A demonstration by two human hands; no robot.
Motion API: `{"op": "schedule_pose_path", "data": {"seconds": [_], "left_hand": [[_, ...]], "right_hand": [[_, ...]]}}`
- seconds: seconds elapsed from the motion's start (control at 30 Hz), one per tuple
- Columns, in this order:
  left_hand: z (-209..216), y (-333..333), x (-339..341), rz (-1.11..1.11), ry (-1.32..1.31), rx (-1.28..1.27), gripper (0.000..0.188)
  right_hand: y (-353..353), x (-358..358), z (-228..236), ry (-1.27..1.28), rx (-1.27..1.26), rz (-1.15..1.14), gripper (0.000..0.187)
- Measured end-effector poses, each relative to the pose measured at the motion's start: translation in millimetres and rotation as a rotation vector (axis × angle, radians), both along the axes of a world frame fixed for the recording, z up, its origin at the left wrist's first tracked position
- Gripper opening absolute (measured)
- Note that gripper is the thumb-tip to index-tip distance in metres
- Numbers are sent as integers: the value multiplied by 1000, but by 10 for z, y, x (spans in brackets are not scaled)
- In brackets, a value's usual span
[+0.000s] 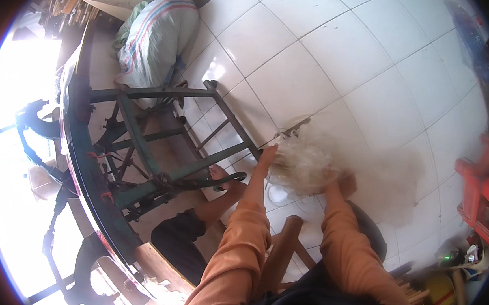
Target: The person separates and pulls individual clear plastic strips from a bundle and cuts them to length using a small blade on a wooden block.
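Left hand (pixel 267 154): set at the left edge of the pale strands (pixel 303 158), fingers bunched narrow; cannot tell whether gripping or only touching.
Right hand (pixel 330 179): at the lower right of the same tangle, half lost in blur; cannot tell whether fingers wide, narrow or holding.
Strands: lying between the two sets of fingers and just ahead, loose, fluffy, partly see-through, smeared by blur.
Step in hand: probably working the loose tangle between both hands, judging by fingers at either side.
Next move: likely calls for a sure hold on each side and light, even handling, to keep loose ends from snagging.
Dark strip (pixel 296 128): just beyond the tangle, ahead of the left fingertips; partly covered, kind unclear.
Green frame (pixel 203 165): reaching in from the left, corner just beside the left fingers; likely the edge most apt to catch.
Tile floor (pixel 357 65): spreading ahead and right of the fingers; seemingly the best room for a sweep.
Brown wooden piece (pixel 280 243): behind the fingers, between the forearms; perhaps limiting a low pull straight back.
Red plastic stool (pixel 485 195): well apart, far right of the right fingers.
Sack (pixel 160 39): well ahead and left of the left fingers, past the frame.
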State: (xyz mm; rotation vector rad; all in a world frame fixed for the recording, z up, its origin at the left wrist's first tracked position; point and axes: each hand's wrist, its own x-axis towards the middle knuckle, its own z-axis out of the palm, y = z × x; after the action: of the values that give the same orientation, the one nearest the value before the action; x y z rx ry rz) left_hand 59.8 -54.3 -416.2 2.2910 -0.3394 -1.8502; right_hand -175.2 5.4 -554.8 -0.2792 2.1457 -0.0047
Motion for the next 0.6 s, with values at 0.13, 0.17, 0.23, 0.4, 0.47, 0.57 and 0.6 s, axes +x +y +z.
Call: {"op": "schedule_pose_path", "data": {"seconds": [0.13, 0.17, 0.23, 0.4, 0.47, 0.57, 0.6], "left_hand": [[-135, 19, 62, -38, 33, -57, 72], [-154, 60, 109, -30, 27, -57, 72], [-166, 69, 118, 2, 41, -19, 71], [-169, 103, 57, -38, 12, -48, 70], [-328, 205, 114, -55, -33, -121, 70], [-492, 319, 179, -85, -111, -225, 69], [-521, 311, 180, -117, -133, -235, 69]], "right_hand": [[36, -4, -66, -41, -24, -58, 59], [59, 19, -71, -57, -31, -65, 59], [100, 70, -105, -81, -34, -75, 58], [147, 36, -158, -98, -57, -158, 58], [179, 98, -130, -120, -67, -170, 57], [248, 169, -107, -142, -80, -210, 57], [259, 181, -114, -149, -85, -229, 57]]}}
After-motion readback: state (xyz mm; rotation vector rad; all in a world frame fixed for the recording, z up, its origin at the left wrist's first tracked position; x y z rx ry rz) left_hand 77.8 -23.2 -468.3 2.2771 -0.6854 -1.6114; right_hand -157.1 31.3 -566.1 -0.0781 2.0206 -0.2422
